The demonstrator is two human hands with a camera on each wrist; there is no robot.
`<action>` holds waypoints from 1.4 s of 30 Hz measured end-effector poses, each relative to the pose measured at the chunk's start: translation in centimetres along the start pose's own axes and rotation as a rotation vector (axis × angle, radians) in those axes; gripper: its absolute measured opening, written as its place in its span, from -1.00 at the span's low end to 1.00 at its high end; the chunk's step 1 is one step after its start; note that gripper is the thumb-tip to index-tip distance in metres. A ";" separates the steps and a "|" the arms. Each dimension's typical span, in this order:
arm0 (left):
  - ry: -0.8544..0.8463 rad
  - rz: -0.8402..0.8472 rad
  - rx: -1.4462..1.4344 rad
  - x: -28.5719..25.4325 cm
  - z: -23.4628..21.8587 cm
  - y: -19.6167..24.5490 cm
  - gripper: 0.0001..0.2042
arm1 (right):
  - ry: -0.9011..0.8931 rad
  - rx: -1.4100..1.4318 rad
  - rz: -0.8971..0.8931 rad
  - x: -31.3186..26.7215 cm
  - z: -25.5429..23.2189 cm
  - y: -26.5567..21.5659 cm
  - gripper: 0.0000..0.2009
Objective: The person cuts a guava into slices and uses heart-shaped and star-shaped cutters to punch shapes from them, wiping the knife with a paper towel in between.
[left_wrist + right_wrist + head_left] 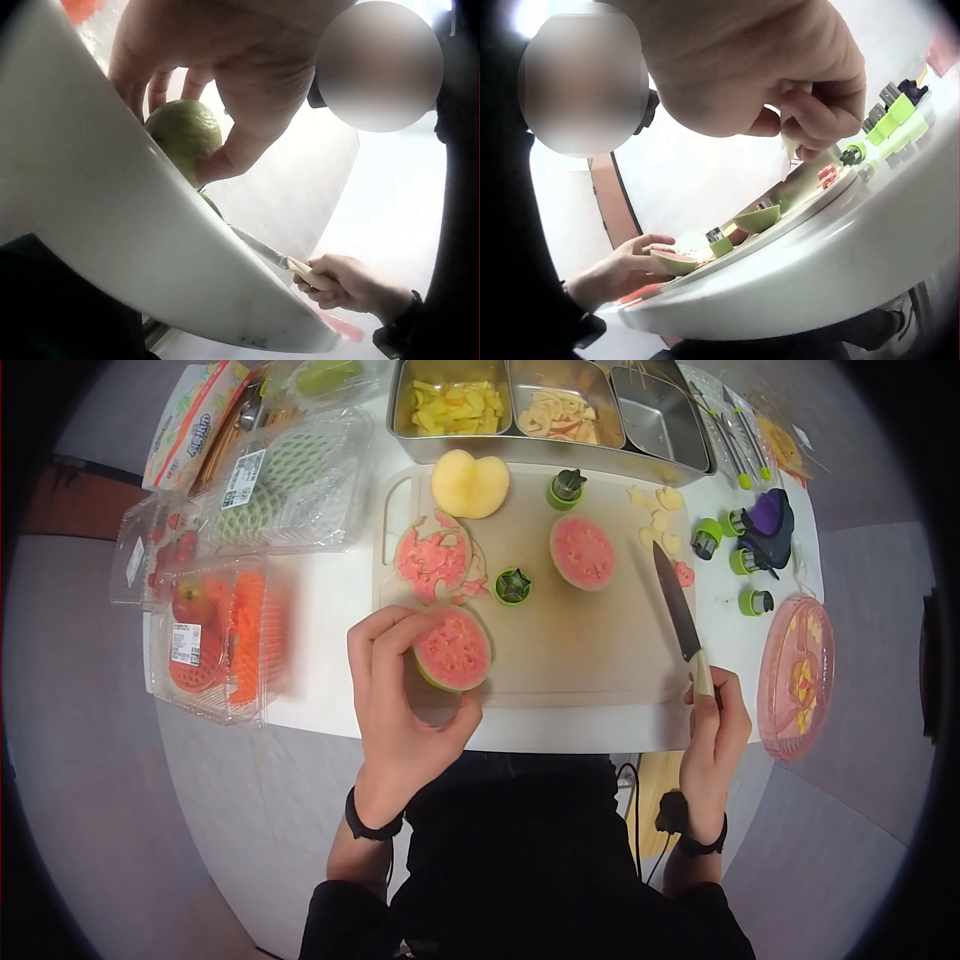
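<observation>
My left hand (388, 705) grips a pink-fleshed guava half (455, 650) at the near left of the cutting board (560, 660), fingers on its far side and thumb at its near edge. Its green skin (186, 135) shows in the left wrist view. My right hand (716, 735) holds a knife (677, 600) by its pale handle, the blade pointing away over the board's right side. Another guava half (583, 552) lies cut face up on the board. A guava slice with cut-out holes (432, 560) lies beyond my left hand, near a green-rimmed cutter (513, 588).
A pale apple half (470, 485), a second cutter (566, 490) and small cut shapes (658, 520) lie on the board. Behind stands a metal tray (560, 446) of cut fruit. Plastic fruit boxes (210, 640) stand left; more cutters (706, 538) and a pink dish (770, 690) are right.
</observation>
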State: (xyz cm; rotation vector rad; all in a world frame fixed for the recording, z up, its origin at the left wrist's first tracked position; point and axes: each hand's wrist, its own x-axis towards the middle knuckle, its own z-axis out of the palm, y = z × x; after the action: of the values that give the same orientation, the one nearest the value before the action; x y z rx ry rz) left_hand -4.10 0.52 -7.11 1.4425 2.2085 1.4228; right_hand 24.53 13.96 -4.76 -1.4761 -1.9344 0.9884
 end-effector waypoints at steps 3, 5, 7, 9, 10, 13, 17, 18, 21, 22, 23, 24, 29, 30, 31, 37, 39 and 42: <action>-0.038 0.030 -0.001 0.2 0.2 0.6 -0.31 | -0.008 0.104 0.069 -0.3 0.8 -1.0 -0.75; -0.067 0.047 0.008 0.2 0.3 0.8 -0.31 | -0.018 0.135 0.093 -0.4 1.3 -1.1 -0.73; -0.075 0.063 -0.002 0.3 0.3 0.9 -0.32 | -0.032 0.145 0.091 -0.4 1.5 -1.0 -0.70; -0.081 0.072 -0.001 0.3 0.4 0.9 -0.32 | -0.051 0.141 0.066 -0.3 1.6 -0.8 -0.68; -0.084 0.074 0.004 0.4 0.5 0.8 -0.32 | -0.060 0.142 0.056 -0.3 1.7 -0.8 -0.67; -0.076 0.051 -0.019 0.5 0.5 1.1 -0.31 | -0.072 0.146 0.029 -0.4 1.8 -0.3 -0.65; -0.053 0.052 -0.059 0.5 0.8 1.2 -0.31 | -0.069 0.153 -0.014 -0.5 2.1 0.6 -0.64; -0.034 0.028 -0.108 0.4 1.0 1.1 -0.31 | -0.076 0.164 -0.016 -0.5 2.1 0.6 -0.64; -0.029 -0.011 -0.187 -0.3 1.6 0.7 -0.29 | -0.111 0.202 -0.019 -0.6 2.1 0.7 -0.66; -0.062 0.000 -0.168 -0.4 1.5 0.5 -0.27 | -0.127 0.220 -0.012 -0.6 2.2 0.6 -0.67; -0.096 0.011 -0.151 -0.5 1.4 0.5 -0.25 | -0.146 0.247 0.008 -0.6 2.1 0.1 -0.69; -0.094 0.019 -0.140 -0.4 1.5 0.5 -0.25 | -0.159 0.261 0.017 -0.7 2.2 -0.3 -0.70; -0.056 0.070 -0.049 -0.2 0.9 0.6 -0.27 | -0.173 0.269 0.014 -0.7 2.3 -0.8 -0.72; -0.040 0.085 -0.012 -0.1 0.5 0.6 -0.28 | -0.165 0.265 0.014 -0.7 2.3 -0.7 -0.71; -0.025 0.100 0.024 0.1 0.0 0.4 -0.28 | -0.143 0.249 0.016 -0.6 2.2 -0.7 -0.71; 0.007 0.074 0.066 1.3 -2.0 0.4 -0.33 | -0.073 0.237 0.010 -0.1 1.8 0.0 -0.69; -0.032 0.088 0.088 1.6 -2.2 0.3 -0.34 | -0.076 0.240 0.005 0.0 1.8 -0.1 -0.68; -0.113 0.116 0.140 2.1 -2.4 0.3 -0.35 | -0.092 0.205 0.014 0.0 1.9 -0.4 -0.68</action>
State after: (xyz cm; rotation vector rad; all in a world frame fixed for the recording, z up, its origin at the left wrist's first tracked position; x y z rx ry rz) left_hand -6.34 0.63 -4.84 1.6774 2.2255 1.2060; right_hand 22.84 13.39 -5.56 -1.3511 -1.8251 1.2400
